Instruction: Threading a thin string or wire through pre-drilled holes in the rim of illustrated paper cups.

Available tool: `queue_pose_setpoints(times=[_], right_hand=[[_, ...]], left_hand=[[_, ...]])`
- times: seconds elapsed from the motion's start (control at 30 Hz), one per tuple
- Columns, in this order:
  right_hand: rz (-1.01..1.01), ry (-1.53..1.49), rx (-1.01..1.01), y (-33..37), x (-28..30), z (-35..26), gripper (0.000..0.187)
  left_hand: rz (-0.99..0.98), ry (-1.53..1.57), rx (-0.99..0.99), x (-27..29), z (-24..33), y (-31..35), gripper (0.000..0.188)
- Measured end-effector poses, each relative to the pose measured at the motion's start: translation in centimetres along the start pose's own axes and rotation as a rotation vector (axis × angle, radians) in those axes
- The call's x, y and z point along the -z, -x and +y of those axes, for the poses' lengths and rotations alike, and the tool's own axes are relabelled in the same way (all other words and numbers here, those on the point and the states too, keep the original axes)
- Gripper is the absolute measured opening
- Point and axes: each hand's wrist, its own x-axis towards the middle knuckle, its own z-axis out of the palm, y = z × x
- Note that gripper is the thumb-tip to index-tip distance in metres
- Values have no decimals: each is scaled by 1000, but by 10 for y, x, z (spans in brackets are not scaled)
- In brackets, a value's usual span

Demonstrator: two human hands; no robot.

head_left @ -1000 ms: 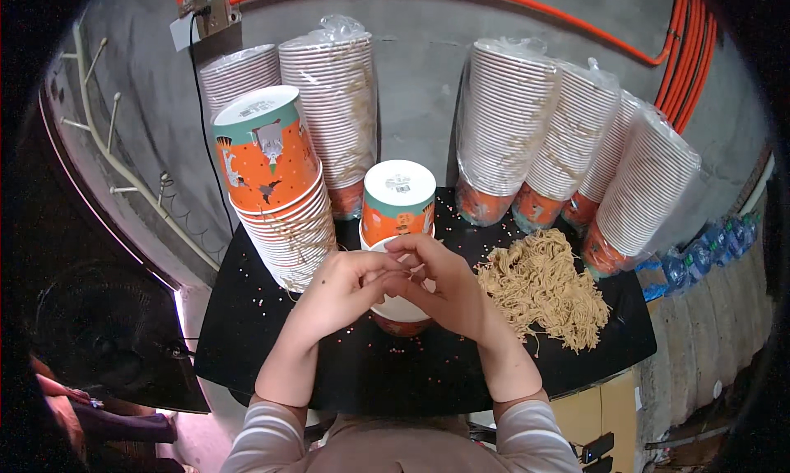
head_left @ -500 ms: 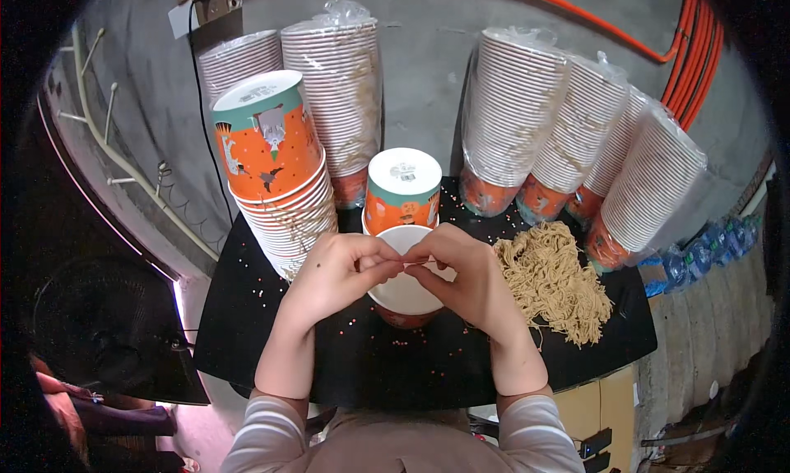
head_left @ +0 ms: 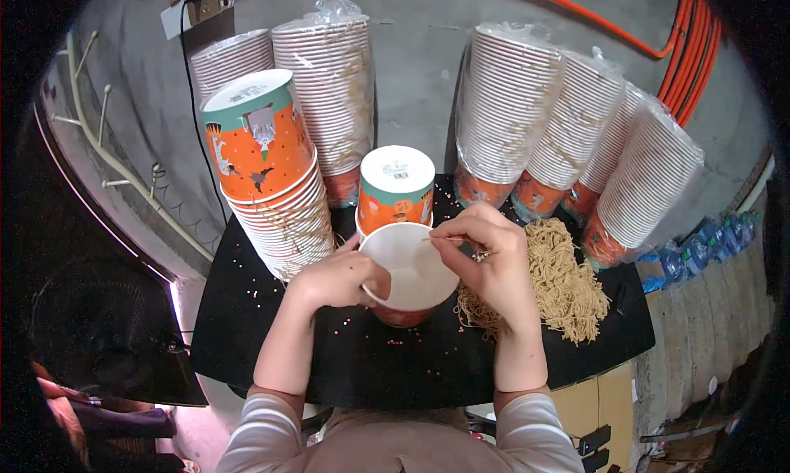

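Closest to me, my pale sleeves (head_left: pixel 263 432) frame the brownish front of my clothing (head_left: pixel 403 448), and my bare forearms reach over the black worktop (head_left: pixel 337 374). Small reddish bits (head_left: pixel 391 341) lie scattered over its surface.

My left hand (head_left: pixel 339 277) grasps the open paper cup (head_left: pixel 409 277) by the left of its rim, with one digit curled inside over the white lining. The cup is mouth up in front of me; I cannot tell whether its base touches the worktop. My right hand (head_left: pixel 492 255) pinches a thin tan strand (head_left: pixel 443 239) between thumb and forefinger, just at the right side of the cup's rim.

Just beyond my right wrist lies a tangled heap of tan cord (head_left: pixel 568 288), part of it hidden by my hand. To my left rises a tall nested stack of upside-down cups (head_left: pixel 262 156), orange and teal at the top, with tan strands straggling down its side. Directly behind the open cup is another inverted cup (head_left: pixel 397 181), white base up.

Farther back, plastic-wrapped cup stacks (head_left: pixel 510 102) stand on both sides, against the grey wall (head_left: pixel 415 78), where orange pipes (head_left: pixel 699 61) run along the top and right.
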Motion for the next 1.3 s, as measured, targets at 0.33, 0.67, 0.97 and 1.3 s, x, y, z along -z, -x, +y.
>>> queue_pose_setpoints(times=[0.33, 0.67, 0.97, 1.3], right_hand=[[55, 63, 136, 9, 0, -16, 27], [10, 120, 230, 5, -21, -9, 28], [-39, 132, 239, 4, -20, -6, 19], [-42, 119, 271, 6, -22, -3, 24]], left_hand=[[647, 638, -43, 26, 52, 11, 14], [641, 840, -13, 27, 58, 10, 11], [714, 738, -34, 23, 63, 9, 9], [709, 689, -38, 16, 56, 7, 17]])
